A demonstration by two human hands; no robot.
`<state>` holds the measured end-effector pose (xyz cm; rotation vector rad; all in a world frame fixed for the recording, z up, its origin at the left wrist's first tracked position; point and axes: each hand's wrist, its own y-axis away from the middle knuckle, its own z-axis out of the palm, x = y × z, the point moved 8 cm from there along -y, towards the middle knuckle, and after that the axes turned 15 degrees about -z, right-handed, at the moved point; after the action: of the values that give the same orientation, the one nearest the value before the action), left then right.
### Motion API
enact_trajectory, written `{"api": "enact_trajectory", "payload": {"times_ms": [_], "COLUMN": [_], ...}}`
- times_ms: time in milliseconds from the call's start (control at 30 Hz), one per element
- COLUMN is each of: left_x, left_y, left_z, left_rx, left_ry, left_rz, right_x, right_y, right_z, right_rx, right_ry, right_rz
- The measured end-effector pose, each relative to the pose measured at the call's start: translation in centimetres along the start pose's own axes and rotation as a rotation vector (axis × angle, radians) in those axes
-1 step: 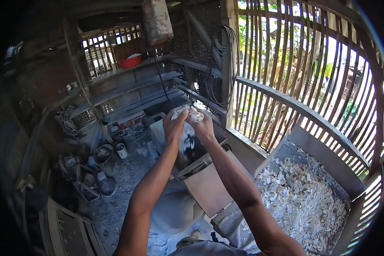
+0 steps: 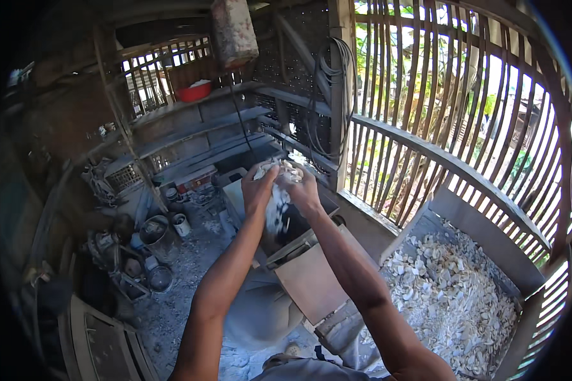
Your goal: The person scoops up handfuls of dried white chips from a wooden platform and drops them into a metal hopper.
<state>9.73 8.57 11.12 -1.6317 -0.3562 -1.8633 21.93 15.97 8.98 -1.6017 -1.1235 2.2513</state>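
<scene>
My left hand [image 2: 258,190] and my right hand [image 2: 304,192] are cupped side by side around a heap of whitish dried chips [image 2: 288,170]. A stream of falling chips [image 2: 276,211] drops below and between my hands, blurred by motion. Beneath them is the dark opening of a box-shaped hopper [image 2: 311,279], whose pale flat panel slopes toward me. Both sets of fingers curl about the chips; their far sides are hidden.
To my right, a wooden bin [image 2: 489,240] holds a large pile of similar chips [image 2: 448,282]. Buckets [image 2: 156,232] and metal parts stand on the dusty floor at left. A red basin [image 2: 194,92] rests on a back ledge. A slatted wall [image 2: 419,143] rises at right.
The falling chips have shifted slightly beneath my hands. Both hands stay in nearly the same place, still cupped around the heap.
</scene>
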Motion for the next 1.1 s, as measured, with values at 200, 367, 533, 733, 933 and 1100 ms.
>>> {"api": "enact_trajectory", "payload": {"times_ms": [200, 367, 533, 733, 933, 1100], "left_x": [-0.4, -0.1, 1.1, 0.9, 0.6, -0.5], "left_y": [-0.5, -0.3, 0.7, 0.5, 0.3, 0.1], "left_z": [-1.8, -2.1, -2.3, -1.9, -1.4, -1.5], "left_rx": [0.024, -0.002, 0.085, 0.102, 0.049, 0.031], "left_ry": [-0.189, -0.131, -0.135, -0.226, -0.272, -0.313], "left_rz": [0.149, 0.139, 0.251, 0.195, 0.297, 0.072], "right_x": [-2.3, -4.1, -4.9, -3.8, -4.1, -4.7], "right_y": [-0.5, 0.0, 0.1, -0.1, -0.1, 0.1], "right_z": [0.2, 0.4, 0.4, 0.1, 0.0, 0.5], "right_rx": [-0.22, -0.277, -0.238, -0.257, -0.221, -0.296], "right_ry": [0.506, 0.708, 0.713, 0.493, 0.572, 0.718], "right_rz": [-0.202, -0.156, -0.137, -0.312, -0.28, -0.106]}}
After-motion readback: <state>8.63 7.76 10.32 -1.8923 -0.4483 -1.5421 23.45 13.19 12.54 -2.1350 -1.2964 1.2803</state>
